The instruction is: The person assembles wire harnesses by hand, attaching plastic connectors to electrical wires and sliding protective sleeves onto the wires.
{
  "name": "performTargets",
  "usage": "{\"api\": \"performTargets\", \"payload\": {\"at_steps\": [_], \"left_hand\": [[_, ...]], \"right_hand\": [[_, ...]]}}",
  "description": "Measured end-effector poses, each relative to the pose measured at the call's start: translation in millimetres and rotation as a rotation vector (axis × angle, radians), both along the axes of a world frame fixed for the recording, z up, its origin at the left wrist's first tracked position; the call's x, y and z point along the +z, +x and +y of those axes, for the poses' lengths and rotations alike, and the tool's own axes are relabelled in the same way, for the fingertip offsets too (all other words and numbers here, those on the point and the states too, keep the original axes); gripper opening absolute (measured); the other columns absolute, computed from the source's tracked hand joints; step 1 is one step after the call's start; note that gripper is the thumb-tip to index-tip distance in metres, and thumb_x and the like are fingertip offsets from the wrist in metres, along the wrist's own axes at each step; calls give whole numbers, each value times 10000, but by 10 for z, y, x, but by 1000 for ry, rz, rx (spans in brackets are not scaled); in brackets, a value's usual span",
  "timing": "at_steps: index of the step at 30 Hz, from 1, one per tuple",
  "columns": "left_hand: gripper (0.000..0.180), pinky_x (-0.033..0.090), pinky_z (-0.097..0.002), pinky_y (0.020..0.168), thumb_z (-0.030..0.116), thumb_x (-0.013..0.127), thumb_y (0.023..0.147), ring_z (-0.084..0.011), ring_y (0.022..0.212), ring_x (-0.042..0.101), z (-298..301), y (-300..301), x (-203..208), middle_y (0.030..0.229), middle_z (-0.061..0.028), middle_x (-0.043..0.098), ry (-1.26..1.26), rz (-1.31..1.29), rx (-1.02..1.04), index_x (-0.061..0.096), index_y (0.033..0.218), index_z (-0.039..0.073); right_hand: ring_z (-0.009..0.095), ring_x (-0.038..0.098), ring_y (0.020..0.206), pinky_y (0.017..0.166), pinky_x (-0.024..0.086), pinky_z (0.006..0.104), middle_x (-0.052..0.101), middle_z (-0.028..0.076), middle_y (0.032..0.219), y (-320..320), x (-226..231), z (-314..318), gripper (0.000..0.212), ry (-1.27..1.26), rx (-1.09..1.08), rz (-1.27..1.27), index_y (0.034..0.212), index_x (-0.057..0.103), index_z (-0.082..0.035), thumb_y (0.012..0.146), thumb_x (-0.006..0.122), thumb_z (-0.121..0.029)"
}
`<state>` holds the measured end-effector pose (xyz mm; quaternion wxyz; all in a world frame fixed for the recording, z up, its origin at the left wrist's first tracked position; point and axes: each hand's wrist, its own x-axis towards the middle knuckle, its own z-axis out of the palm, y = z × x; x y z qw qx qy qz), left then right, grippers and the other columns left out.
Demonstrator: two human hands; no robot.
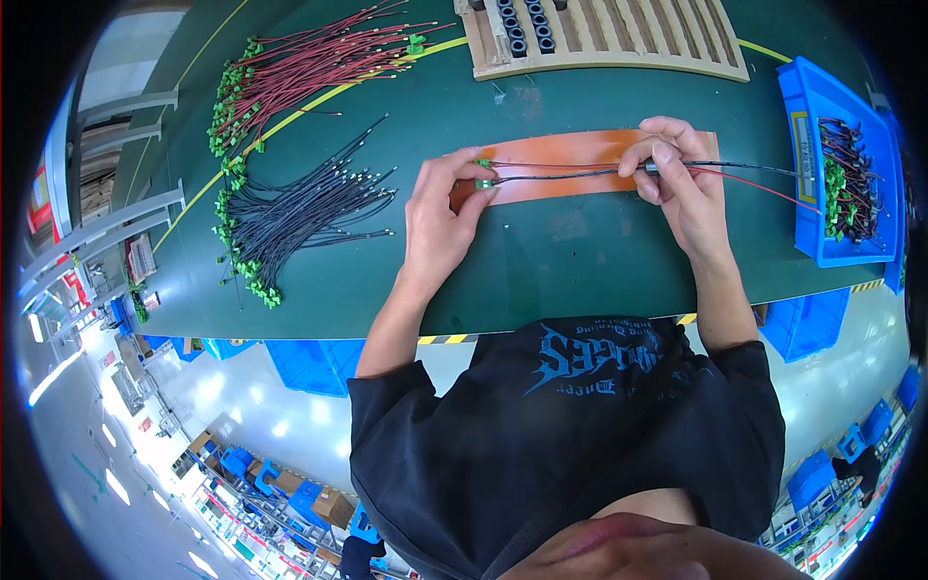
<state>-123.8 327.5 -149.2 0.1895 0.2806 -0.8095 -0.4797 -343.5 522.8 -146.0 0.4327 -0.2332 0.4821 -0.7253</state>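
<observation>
Head view: both hands pinch a wire pair; blue bin holds green-plugged wires.

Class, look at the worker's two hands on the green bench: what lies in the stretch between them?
In the head view, a black and a red wire span from the left hand at the green connector to the right hand, over an orange mat.
</observation>
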Motion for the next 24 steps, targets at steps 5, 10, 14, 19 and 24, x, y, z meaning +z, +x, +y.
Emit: {"api": "performTargets", "payload": {"at_steps": [5, 10, 14, 19, 24], "left_hand": [[316, 510, -389, 874, -14, 724, 845, -296, 1034, 610, -5, -130, 114, 1073, -137, 680, -430, 130, -142, 667, 1153, 26], [229, 497, -408, 878, 77, 618, 951, -331, 1020, 606, 177, -632, 390, 1055, -160, 669, -340, 71, -336, 670, 1163, 5], [223, 499, -402, 814, 141, 611, 971, -319, 909, 618, 168, -912, 244, 969, -155, 661, -136, -6, -542, 673, 1124, -9], [220, 495, -309, 710, 179, 557, 1032, -158, 718, 603, 236, -955, 24, 788, -78, 634, 262, -133, -574, 679, 1057, -3], [247, 465, -295, 599, 221, 552, 1038, -116, 650, 572, 277, -944, -167, 691, -46, 613, 420, 65, -445, 663, 983, 6]], "right_hand": [[63, 427, 664, 598, 342, 195, 652, 101, 907, -17, 29, 22, 285, 69, 4, 79, 1312, 507, -45, 1038, 503, -123], [62, 411, 660, 599, 344, 202, 635, 82, 946, -31, 39, 31, 292, 69, 5, 117, 1308, 485, -35, 1020, 493, -76], [62, 423, 673, 594, 349, 212, 583, 59, 991, -10, 44, 16, 286, 61, -42, 96, 1287, 470, -15, 1005, 516, -40], [85, 512, 730, 631, 418, 227, 613, 80, 1033, 49, 12, 0, 300, 24, -143, 116, 1289, 505, -11, 995, 564, -27], [129, 590, 844, 725, 499, 254, 649, 156, 1215, 31, 43, -11, 373, -127, -109, -86, 1399, 481, 7, 1067, 480, -162]]}}
